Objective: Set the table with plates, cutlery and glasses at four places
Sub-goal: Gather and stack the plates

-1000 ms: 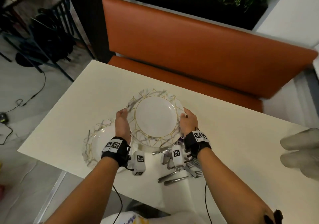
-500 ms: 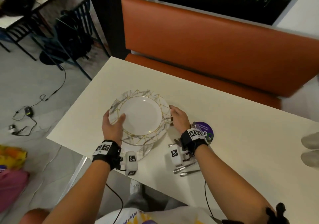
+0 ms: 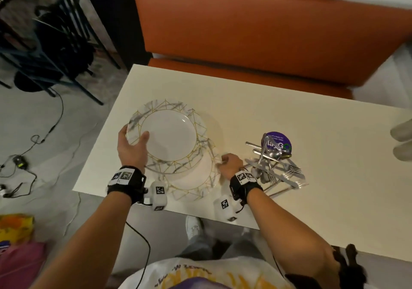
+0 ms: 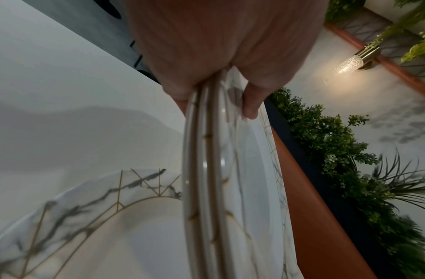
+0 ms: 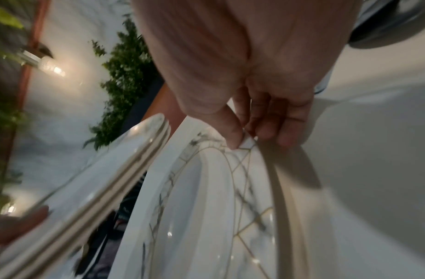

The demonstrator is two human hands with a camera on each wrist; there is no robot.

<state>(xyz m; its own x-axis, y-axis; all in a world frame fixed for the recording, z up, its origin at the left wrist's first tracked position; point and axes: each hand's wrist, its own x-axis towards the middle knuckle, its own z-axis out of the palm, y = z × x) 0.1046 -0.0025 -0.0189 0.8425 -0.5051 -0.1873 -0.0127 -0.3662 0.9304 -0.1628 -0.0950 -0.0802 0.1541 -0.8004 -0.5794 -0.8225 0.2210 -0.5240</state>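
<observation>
Right hand (image 3: 230,165) sat near the table's front edge, thumb and fingertips (image 5: 235,138) pinching the right rim of the single round white plate with grey marbling and gold line pattern (image 3: 191,186), which lay flat on the cream rectangular tabletop (image 3: 289,114); likely pinned there so it kept its place while the stack came off it. Left hand (image 3: 131,148) was clamped on the left rim of the stack of matching marbled plates (image 3: 169,137), thumb on top and fingers underneath; left wrist view showed three rim edges pressed together in that grip (image 4: 204,169), so one hand carried them all. Stack overlapped the far-left part of the lone plate and looked raised off the table, judging by the shadow beneath it, though whether its far edge was fully clear could not be told. Just right of the right hand lay the loose heap of silver forks, knives and spoons (image 3: 274,166), dumped together, probably as supply for later. Heap partly covered a round purple sticker (image 3: 278,142) on the table. Beyond the far table edge stood the orange upholstered bench (image 3: 267,34). Judged: first place got its plate, three still to deal out; no glass clearly visible.
</observation>
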